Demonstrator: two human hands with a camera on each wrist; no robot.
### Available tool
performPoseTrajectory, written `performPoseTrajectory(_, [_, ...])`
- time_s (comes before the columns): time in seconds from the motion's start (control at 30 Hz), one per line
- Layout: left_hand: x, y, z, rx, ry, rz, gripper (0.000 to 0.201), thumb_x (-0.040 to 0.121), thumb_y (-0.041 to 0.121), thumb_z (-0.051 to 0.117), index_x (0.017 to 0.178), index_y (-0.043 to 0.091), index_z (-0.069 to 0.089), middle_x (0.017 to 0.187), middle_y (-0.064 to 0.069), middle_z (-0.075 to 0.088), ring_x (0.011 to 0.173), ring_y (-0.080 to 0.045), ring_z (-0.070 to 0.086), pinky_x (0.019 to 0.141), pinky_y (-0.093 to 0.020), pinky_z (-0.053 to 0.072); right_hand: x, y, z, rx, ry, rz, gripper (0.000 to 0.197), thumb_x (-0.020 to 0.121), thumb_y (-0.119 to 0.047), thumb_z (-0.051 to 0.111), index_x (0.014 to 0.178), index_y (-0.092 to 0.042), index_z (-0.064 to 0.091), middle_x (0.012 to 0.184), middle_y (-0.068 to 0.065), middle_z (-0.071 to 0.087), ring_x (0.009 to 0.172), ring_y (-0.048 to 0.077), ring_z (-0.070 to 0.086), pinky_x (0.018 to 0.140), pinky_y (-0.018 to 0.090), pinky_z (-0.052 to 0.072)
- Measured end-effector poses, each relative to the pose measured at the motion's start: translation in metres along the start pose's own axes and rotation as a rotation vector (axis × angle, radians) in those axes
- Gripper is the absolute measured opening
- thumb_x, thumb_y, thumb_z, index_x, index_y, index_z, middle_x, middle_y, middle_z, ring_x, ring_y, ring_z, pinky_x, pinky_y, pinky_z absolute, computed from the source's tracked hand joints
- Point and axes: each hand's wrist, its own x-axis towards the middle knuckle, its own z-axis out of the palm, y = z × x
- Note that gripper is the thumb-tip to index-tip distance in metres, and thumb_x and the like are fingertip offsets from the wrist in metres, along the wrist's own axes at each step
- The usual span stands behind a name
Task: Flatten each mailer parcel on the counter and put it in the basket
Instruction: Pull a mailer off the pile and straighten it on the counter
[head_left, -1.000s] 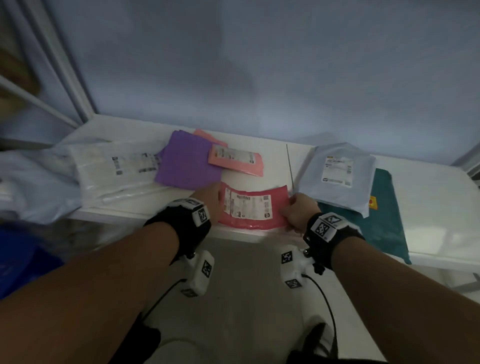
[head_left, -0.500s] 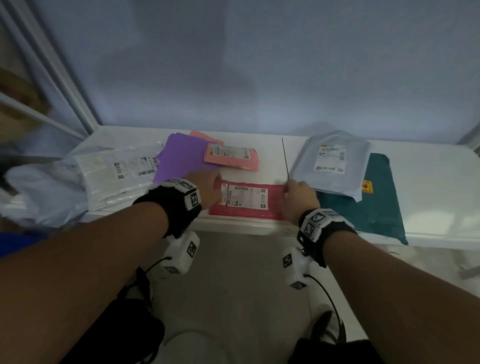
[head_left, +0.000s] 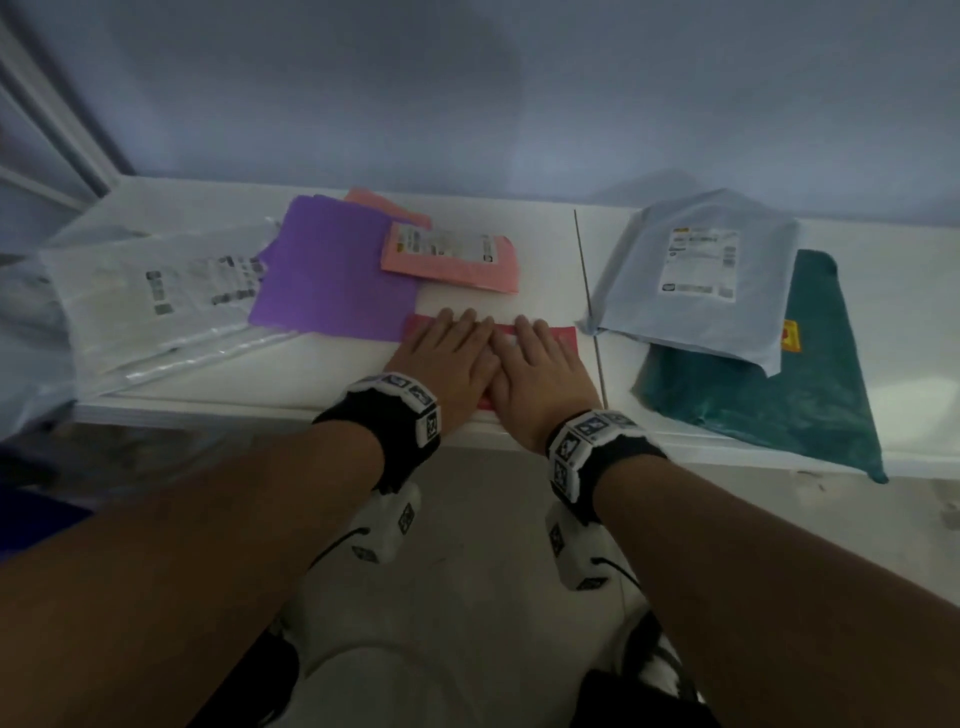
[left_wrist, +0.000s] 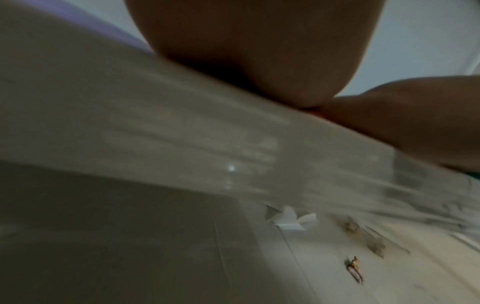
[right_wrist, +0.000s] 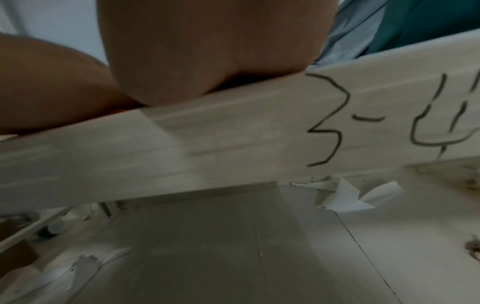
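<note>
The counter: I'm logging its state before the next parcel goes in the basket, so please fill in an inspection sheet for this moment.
Surface: white counter, seam down its middle.
Job's things: red mailer at the front edge under both hands; basket not seen.
Clutter: purple mailer, pink mailer, clear mailer, grey mailer overlapping a teal mailer.
Grippers: left hand and right hand flat, side by side, pressing the red mailer.
Cables: black wrist cable hangs below each wrist.
Surroundings: pale wall; paper scraps on the floor.
</note>
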Motion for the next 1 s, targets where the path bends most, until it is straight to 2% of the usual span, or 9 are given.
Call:
performPoseTrajectory(0.07, [-0.004,-0.002,0.005,0.013,0.031,-0.006,0.062,0.098,0.045,0.004,0.155,0.019,0.007,0.162,-0.004,0.006,0.149,-0.024,0.006,0.119,-0.041,0.004,-0.001,0.004,-0.003,-0.020,-0.038,0.027,0.059,0.101,-0.052,0.016,0.157,-0.033,0.009,0.165,0.007,0.002,0.152,0.025,0.000,0.123,0.041,0.000])
performPoseTrajectory(0.13, [-0.004,-0.001,0.005,-0.035,0.050,-0.045,0.059,0.101,0.044,0.012,0.155,0.022,0.008,0.162,-0.006,0.003,0.149,-0.024,0.003,0.120,-0.040,0.002,-0.004,0.009,-0.007,-0.022,-0.058,0.076,0.065,0.097,-0.063,0.012,0.156,-0.037,0.004,0.165,0.008,-0.002,0.152,0.026,-0.002,0.123,0.041,-0.001])
performPoseTrajectory(0.2, [-0.006,-0.001,0.007,-0.048,0.049,-0.079,0.059,0.100,0.046,0.014,0.155,0.025,0.006,0.162,-0.010,-0.001,0.149,-0.026,0.000,0.121,-0.041,-0.001,-0.007,0.011,-0.007,-0.023,-0.051,0.112,0.071,0.093,-0.069,0.012,0.156,-0.038,0.003,0.165,0.010,-0.003,0.152,0.028,-0.002,0.123,0.043,0.000])
performPoseTrajectory(0.33, [-0.013,-0.004,0.009,-0.080,0.059,-0.152,0.059,0.100,0.048,0.018,0.154,0.029,0.007,0.161,-0.015,-0.001,0.148,-0.032,0.001,0.121,-0.044,0.002,-0.009,0.009,-0.004,-0.031,-0.043,0.157,0.075,0.091,-0.074,0.017,0.155,-0.038,0.004,0.164,0.013,-0.002,0.152,0.030,-0.001,0.123,0.045,0.003])
performPoseTrajectory(0.43, [-0.016,-0.003,0.008,-0.109,0.037,-0.231,0.062,0.098,0.050,0.021,0.155,0.030,0.005,0.161,-0.015,-0.003,0.148,-0.031,-0.001,0.121,-0.043,0.001,-0.009,0.016,-0.007,-0.039,-0.087,0.143,0.080,0.086,-0.080,0.015,0.155,-0.040,0.001,0.165,0.010,-0.004,0.152,0.028,-0.002,0.122,0.045,0.003])
performPoseTrajectory(0.53, [-0.012,-0.005,0.008,-0.093,0.008,-0.248,0.065,0.096,0.055,0.021,0.154,0.033,0.003,0.161,-0.014,-0.004,0.148,-0.031,-0.002,0.121,-0.042,0.001,-0.006,0.021,-0.010,-0.049,-0.116,0.126,0.083,0.083,-0.083,0.013,0.154,-0.043,-0.001,0.165,0.009,-0.007,0.152,0.027,-0.004,0.122,0.046,0.000])
performPoseTrajectory(0.77, [-0.013,-0.008,0.006,-0.056,-0.011,-0.246,0.064,0.096,0.060,0.019,0.153,0.037,0.002,0.161,-0.013,-0.004,0.148,-0.030,-0.001,0.121,-0.042,0.002,-0.008,0.019,-0.012,-0.031,-0.123,0.125,0.082,0.085,-0.081,0.015,0.155,-0.040,-0.001,0.164,0.012,-0.007,0.151,0.030,-0.004,0.122,0.046,0.000])
performPoseTrajectory(0.9, [-0.016,-0.012,0.007,-0.056,-0.017,-0.267,0.065,0.093,0.066,0.018,0.151,0.042,0.000,0.162,-0.012,-0.003,0.149,-0.028,0.001,0.120,-0.043,0.003,-0.011,0.010,-0.016,-0.099,-0.109,0.081,0.072,0.095,-0.068,0.012,0.157,-0.032,0.002,0.164,0.016,-0.006,0.151,0.032,-0.004,0.122,0.044,-0.004])
performPoseTrajectory(1.0, [-0.016,-0.011,0.008,-0.047,-0.009,-0.270,0.066,0.092,0.068,0.016,0.151,0.043,0.001,0.162,-0.012,-0.003,0.149,-0.028,0.001,0.120,-0.044,0.003,-0.013,0.007,-0.015,-0.113,-0.090,0.052,0.068,0.098,-0.062,0.012,0.157,-0.031,0.003,0.164,0.016,-0.006,0.151,0.032,-0.005,0.121,0.045,-0.005])
